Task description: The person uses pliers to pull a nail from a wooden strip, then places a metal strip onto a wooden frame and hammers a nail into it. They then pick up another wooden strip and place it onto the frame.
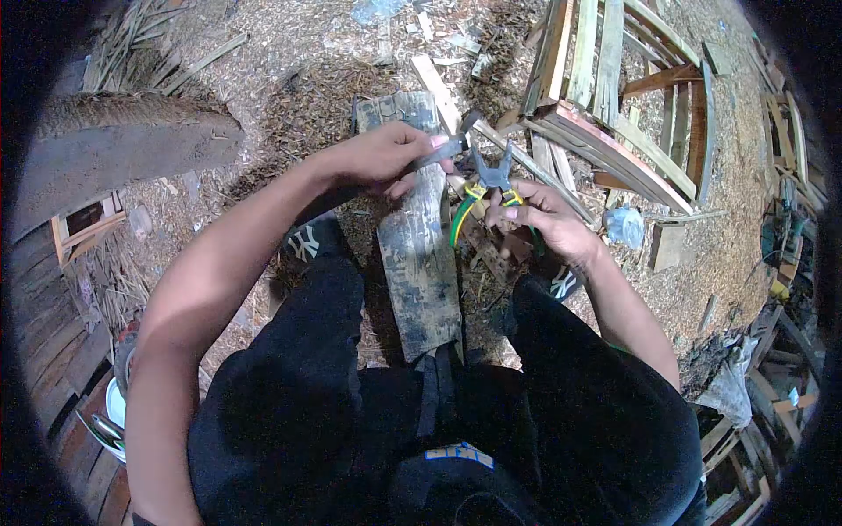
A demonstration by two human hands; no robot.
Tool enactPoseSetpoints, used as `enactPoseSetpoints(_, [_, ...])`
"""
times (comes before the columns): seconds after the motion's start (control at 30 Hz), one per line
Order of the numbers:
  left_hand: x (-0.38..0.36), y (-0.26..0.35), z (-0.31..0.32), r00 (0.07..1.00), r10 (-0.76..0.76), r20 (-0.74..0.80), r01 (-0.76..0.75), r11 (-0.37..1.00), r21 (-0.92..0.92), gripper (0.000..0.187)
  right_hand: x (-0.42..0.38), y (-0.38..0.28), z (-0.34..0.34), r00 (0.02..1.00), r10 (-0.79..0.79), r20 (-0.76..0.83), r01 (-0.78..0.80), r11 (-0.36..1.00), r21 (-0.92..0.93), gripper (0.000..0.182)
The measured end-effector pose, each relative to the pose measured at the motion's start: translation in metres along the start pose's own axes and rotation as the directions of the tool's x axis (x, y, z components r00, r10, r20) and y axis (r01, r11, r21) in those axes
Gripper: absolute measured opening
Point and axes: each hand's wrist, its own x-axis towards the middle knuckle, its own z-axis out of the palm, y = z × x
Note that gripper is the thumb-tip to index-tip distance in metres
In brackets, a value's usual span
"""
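My left hand is closed around a narrow grey strip-like piece, with a dark end pointing up and right. Its exact kind I cannot tell. In my right hand is a pair of pliers with green and yellow handles. The pliers' jaws are spread and point away from me, just right of the strip's dark end. Beneath both hands a worn, stained wooden plank runs forward from between my legs.
A slatted wooden frame stands at the front right. To the left lies a thick timber beam. Wood shavings and scraps cover the ground. A white bucket holding tools sits at the lower left.
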Motion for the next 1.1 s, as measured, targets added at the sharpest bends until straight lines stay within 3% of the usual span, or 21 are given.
enactPoseSetpoints(0.13, [0.001, 0.003, 0.001, 0.999, 0.039, 0.02, -0.039, 0.999, -0.017, 0.05, 0.005, 0.006, 0.0, 0.989, -0.15, 0.001, 0.149, 0.982, -0.119, 0.034])
enactPoseSetpoints(0.2, [0.0, 0.005, 0.001, 1.0, 0.009, 0.001, -0.009, 1.0, -0.023, 0.049, 0.001, -0.003, 0.014, 0.993, -0.104, -0.048, 0.111, 0.977, 0.18, 0.037])
enactPoseSetpoints(0.23, [0.0, 0.005, 0.0, 1.0, 0.008, 0.001, -0.008, 1.0, -0.024, 0.049, 0.002, 0.0, 0.013, 0.993, -0.104, -0.047, 0.111, 0.977, 0.18, 0.037])
enactPoseSetpoints(0.3, [-0.004, 0.014, -0.002, 0.995, -0.081, 0.061, 0.089, 0.987, -0.132, 0.05, 0.008, 0.007, 0.005, 0.976, -0.199, -0.09, 0.187, 0.975, -0.123, 0.036])
enactPoseSetpoints(0.33, [-0.006, 0.018, -0.001, 0.995, -0.082, 0.062, 0.089, 0.987, -0.132, 0.05, 0.011, 0.01, 0.003, 0.976, -0.198, -0.091, 0.187, 0.975, -0.122, 0.036])
enactPoseSetpoints(0.4, [-0.009, 0.023, 0.003, 0.988, -0.146, 0.048, 0.154, 0.96, -0.233, 0.043, 0.017, 0.013, 0.0, 0.969, -0.235, -0.08, 0.203, 0.935, -0.291, 0.036])
enactPoseSetpoints(0.53, [-0.008, 0.022, 0.005, 0.978, -0.172, 0.114, 0.198, 0.938, -0.284, 0.041, 0.016, 0.007, 0.013, 0.982, -0.174, -0.072, 0.156, 0.965, -0.213, 0.036])
enactPoseSetpoints(0.6, [-0.01, 0.028, 0.007, 0.976, -0.177, 0.129, 0.203, 0.951, -0.235, 0.039, 0.019, 0.015, 0.02, 0.932, -0.257, -0.257, 0.141, 0.907, -0.396, 0.037])
enactPoseSetpoints(0.67, [-0.007, 0.024, 0.01, 0.975, -0.177, 0.138, 0.205, 0.953, -0.224, 0.041, 0.022, 0.022, 0.012, 0.945, -0.25, -0.212, 0.131, 0.88, -0.456, 0.043])
enactPoseSetpoints(0.73, [-0.005, 0.021, 0.011, 0.973, -0.178, 0.145, 0.206, 0.955, -0.213, 0.044, 0.017, 0.019, 0.018, 0.877, -0.435, -0.206, 0.01, 0.446, -0.895, 0.046])
enactPoseSetpoints(0.8, [-0.007, 0.026, 0.014, 0.968, -0.202, 0.148, 0.227, 0.957, -0.18, 0.042, 0.015, 0.011, 0.026, 0.899, -0.376, -0.227, -0.07, 0.387, -0.919, 0.048])
enactPoseSetpoints(0.87, [-0.009, 0.029, 0.016, 0.967, -0.209, 0.148, 0.237, 0.95, -0.204, 0.042, 0.015, 0.012, 0.03, 0.862, -0.476, -0.173, -0.156, 0.075, -0.985, 0.046])
enactPoseSetpoints(0.9, [-0.01, 0.029, 0.017, 0.965, -0.217, 0.147, 0.247, 0.942, -0.228, 0.041, 0.015, 0.011, 0.03, 0.862, -0.476, -0.174, -0.156, 0.076, -0.985, 0.046])
enactPoseSetpoints(0.97, [-0.01, 0.029, 0.019, 0.966, -0.212, 0.151, 0.243, 0.942, -0.233, 0.042, 0.015, 0.009, 0.029, 0.833, -0.547, -0.084, -0.144, -0.067, -0.987, 0.046])
enactPoseSetpoints(1.1, [-0.012, 0.029, 0.019, 0.964, -0.217, 0.153, 0.25, 0.938, -0.239, 0.042, 0.018, 0.011, 0.029, 0.836, -0.542, -0.079, -0.163, -0.107, -0.981, 0.045])
